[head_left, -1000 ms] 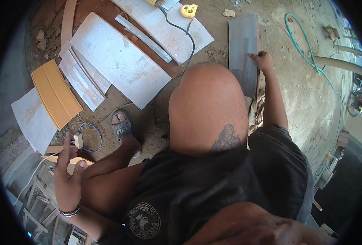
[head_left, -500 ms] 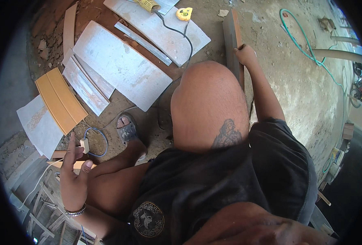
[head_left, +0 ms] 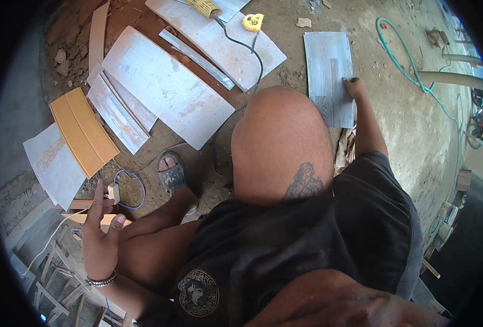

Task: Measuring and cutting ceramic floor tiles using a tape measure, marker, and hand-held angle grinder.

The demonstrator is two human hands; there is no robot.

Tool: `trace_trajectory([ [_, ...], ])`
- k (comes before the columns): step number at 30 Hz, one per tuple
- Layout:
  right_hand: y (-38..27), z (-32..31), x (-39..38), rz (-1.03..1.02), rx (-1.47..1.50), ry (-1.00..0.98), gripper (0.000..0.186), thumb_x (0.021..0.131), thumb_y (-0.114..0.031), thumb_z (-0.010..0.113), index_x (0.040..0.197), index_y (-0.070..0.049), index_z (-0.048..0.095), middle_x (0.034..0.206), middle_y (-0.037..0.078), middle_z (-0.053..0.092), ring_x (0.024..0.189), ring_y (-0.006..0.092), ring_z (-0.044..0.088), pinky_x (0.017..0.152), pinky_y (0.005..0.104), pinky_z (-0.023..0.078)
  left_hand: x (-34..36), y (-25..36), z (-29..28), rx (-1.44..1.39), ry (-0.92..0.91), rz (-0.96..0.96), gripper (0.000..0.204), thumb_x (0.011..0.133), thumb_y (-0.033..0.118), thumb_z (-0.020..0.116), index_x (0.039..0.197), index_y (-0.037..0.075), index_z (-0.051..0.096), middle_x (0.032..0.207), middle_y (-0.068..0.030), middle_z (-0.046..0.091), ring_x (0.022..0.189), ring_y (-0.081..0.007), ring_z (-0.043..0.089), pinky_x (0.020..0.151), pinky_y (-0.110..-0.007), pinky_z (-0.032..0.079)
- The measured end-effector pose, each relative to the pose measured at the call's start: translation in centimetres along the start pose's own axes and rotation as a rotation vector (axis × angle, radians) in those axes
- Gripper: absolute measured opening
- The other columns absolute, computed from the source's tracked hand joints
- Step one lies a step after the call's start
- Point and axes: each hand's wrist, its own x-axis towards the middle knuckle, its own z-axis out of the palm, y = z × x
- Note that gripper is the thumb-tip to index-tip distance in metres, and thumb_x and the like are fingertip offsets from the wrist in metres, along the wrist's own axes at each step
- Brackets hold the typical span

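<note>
A grey wood-patterned tile (head_left: 327, 68) lies beyond my raised knee on the right, its patterned face turned up. My right hand (head_left: 355, 88) grips its right edge, thumb on top; the other fingers are hidden beneath. Off to the left, my left hand (head_left: 101, 237) is raised with its fingers stretched out and thumb apart, holding nothing. Closest to that hand is a cream socket block (head_left: 113, 193) with a blue cord looped beside it.
Large pale tiles (head_left: 168, 87) lie across the ground ahead. An orange ridged panel (head_left: 83, 132) rests at left. Farther off are a yellow-handled power tool (head_left: 204, 7) with a black cord and a yellow tape measure (head_left: 252, 22). A green hose (head_left: 396, 52) curves at right.
The tile in my right hand has tipped from standing on edge to showing its patterned face upward. My right hand has moved slightly right and down; my left hand stays raised.
</note>
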Motion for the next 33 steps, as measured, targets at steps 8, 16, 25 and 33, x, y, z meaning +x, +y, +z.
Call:
trace_trajectory([
  [8, -9.8, -1.2, -2.5, 0.025, -0.395, 0.268, 0.081, 0.082, -0.058, 0.077, 0.142, -0.008, 0.057, 0.144, 0.026, 0.053, 0.134, 0.0454, 0.049, 0.112, 0.0554, 0.038, 0.3, 0.6, -0.3, -0.009, -0.021, 0.064, 0.08, 0.086, 0.013, 0.077, 0.157, 0.011, 0.042, 0.112, -0.0202, 0.068, 0.106, -0.0289, 0.065, 0.095, -0.039, 0.051],
  [16, -36.1, 5.1, -2.9, -0.707, -0.05, -0.151, 0.07, 0.087, -0.064, 0.067, 0.115, 0.0, 0.071, 0.107, 0.024, 0.073, 0.106, 0.0396, 0.069, 0.095, 0.0515, 0.052, 1.1, 3.8, -0.6, 0.182, -0.077, 0.21, 0.08, 0.085, 0.022, 0.079, 0.155, 0.012, 0.043, 0.11, -0.0204, 0.066, 0.101, -0.0378, 0.065, 0.092, -0.045, 0.052],
  [25, -55.8, 12.3, -3.3, -0.827, -0.354, 0.059, 0.087, 0.086, -0.065, 0.068, 0.13, 0.009, 0.054, 0.122, 0.029, 0.064, 0.113, 0.0424, 0.065, 0.096, 0.0514, 0.052, 1.0, 6.3, -1.3, 0.228, -0.204, 0.478, 0.08, 0.083, 0.039, 0.079, 0.152, 0.015, 0.048, 0.097, -0.0103, 0.062, 0.095, -0.0301, 0.064, 0.083, -0.041, 0.052],
  [33, -54.5, 14.0, -1.0, -0.69, -0.199, -0.137, 0.076, 0.082, -0.053, 0.074, 0.12, 0.01, 0.056, 0.11, 0.03, 0.07, 0.105, 0.0398, 0.07, 0.088, 0.0461, 0.055, 1.1, 4.5, -3.1, 0.204, -0.207, 0.488, 0.083, 0.081, 0.046, 0.077, 0.151, 0.012, 0.049, 0.109, -0.0093, 0.067, 0.101, -0.0301, 0.066, 0.087, -0.045, 0.052],
])
